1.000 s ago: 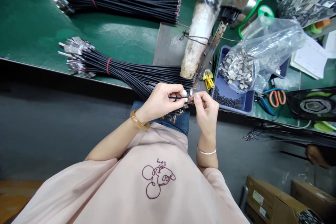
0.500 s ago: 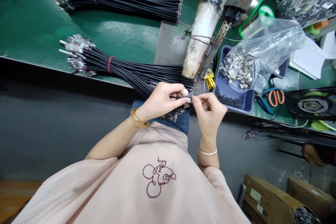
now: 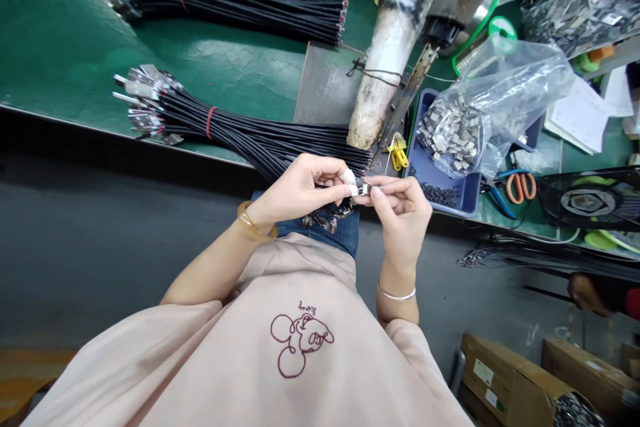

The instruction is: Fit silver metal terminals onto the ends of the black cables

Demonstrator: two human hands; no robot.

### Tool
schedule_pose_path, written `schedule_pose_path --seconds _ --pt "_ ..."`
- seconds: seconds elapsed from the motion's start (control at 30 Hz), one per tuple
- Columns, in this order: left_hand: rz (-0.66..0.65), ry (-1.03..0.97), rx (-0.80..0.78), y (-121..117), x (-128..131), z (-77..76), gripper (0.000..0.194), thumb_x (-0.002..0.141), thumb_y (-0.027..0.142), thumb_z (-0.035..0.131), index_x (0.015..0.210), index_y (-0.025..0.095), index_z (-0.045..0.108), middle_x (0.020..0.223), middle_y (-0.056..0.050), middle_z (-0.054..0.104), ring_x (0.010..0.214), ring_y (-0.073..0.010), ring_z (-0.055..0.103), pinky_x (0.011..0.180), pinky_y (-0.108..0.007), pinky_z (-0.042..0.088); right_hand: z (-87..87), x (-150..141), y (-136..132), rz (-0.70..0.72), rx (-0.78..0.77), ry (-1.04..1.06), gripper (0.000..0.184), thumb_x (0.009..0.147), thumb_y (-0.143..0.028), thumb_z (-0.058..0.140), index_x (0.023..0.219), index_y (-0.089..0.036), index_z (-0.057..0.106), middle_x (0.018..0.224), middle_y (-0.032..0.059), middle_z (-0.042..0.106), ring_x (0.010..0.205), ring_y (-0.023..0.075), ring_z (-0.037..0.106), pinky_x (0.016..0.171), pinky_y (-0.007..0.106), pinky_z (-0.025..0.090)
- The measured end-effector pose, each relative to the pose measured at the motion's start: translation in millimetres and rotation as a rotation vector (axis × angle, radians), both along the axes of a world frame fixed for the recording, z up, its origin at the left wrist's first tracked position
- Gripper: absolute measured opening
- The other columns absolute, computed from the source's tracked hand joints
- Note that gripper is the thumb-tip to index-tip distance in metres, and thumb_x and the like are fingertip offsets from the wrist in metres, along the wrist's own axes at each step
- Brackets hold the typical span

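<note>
My left hand (image 3: 313, 185), with white-wrapped fingertips, pinches a small silver metal connector (image 3: 365, 189) above my lap. The fingertips of my right hand (image 3: 403, 210) close on the connector's other side. A thin pale wire (image 3: 389, 157) rises just above my right fingers; whether they grip it I cannot tell. Right behind my hands lies a bundle of black cables (image 3: 250, 133), tied with a red band, silver connectors at its left end. More cable ends with metal connectors (image 3: 325, 219) rest on my lap, partly under my left hand.
A second black cable bundle (image 3: 260, 3) lies farther back. A white-wrapped tube (image 3: 373, 87) hangs low over the bench. To the right are a blue tray (image 3: 467, 197) with a bag of metal connectors (image 3: 453, 133), yellow clips (image 3: 399, 152), orange-handled pliers (image 3: 520, 185) and a fan (image 3: 590, 200).
The black cable seen in my left fingers is now hidden, and a silver connector shows between my fingertips. My right hand has shifted slightly right, its fingers stretched more toward the left hand.
</note>
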State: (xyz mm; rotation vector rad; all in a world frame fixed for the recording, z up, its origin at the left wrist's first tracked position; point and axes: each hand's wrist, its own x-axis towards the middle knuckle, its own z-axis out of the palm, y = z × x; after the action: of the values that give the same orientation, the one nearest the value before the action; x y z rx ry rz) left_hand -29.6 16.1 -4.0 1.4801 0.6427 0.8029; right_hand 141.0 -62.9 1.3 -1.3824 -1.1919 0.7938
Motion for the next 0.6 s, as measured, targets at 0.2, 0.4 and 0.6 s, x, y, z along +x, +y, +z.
schedule_pose_path --seconds 0.2,0.4,0.6 --pt "0.245 0.074 0.109 -12.9 18.1 -3.7 0.012 0.084 0.020 0.066 0.079 0.012 0.073 0.069 -0.002 0.070 0.059 -0.0084 0.058 0.056 -0.018 0.047 -6.3 -3.8 3.2 -0.140 0.185 -0.314 0.009 0.088 -0.015 0.069 0.086 -0.022 0.065 0.099 0.0005 0.078 0.083 0.0132 0.077 0.072 0.025 0.065" --pt "0.401 0.153 0.153 -18.9 31.9 -5.5 0.011 0.082 0.017 0.062 0.074 0.013 0.068 0.058 0.003 0.055 0.051 -0.0051 0.041 0.049 -0.017 0.035 -5.2 -1.6 6.7 -0.134 0.242 -0.453 0.010 0.088 -0.013 0.067 0.087 -0.023 0.064 0.100 0.0003 0.078 0.085 0.0124 0.076 0.072 0.024 0.065" --pt "0.412 0.162 0.145 -17.2 35.3 -4.1 0.010 0.081 0.017 0.061 0.073 0.014 0.065 0.057 0.004 0.052 0.051 -0.0051 0.038 0.048 -0.017 0.030 -3.4 2.4 12.7 -0.091 0.134 -0.272 0.010 0.087 -0.016 0.067 0.082 -0.022 0.061 0.095 -0.0018 0.077 0.079 0.0096 0.075 0.068 0.020 0.064"
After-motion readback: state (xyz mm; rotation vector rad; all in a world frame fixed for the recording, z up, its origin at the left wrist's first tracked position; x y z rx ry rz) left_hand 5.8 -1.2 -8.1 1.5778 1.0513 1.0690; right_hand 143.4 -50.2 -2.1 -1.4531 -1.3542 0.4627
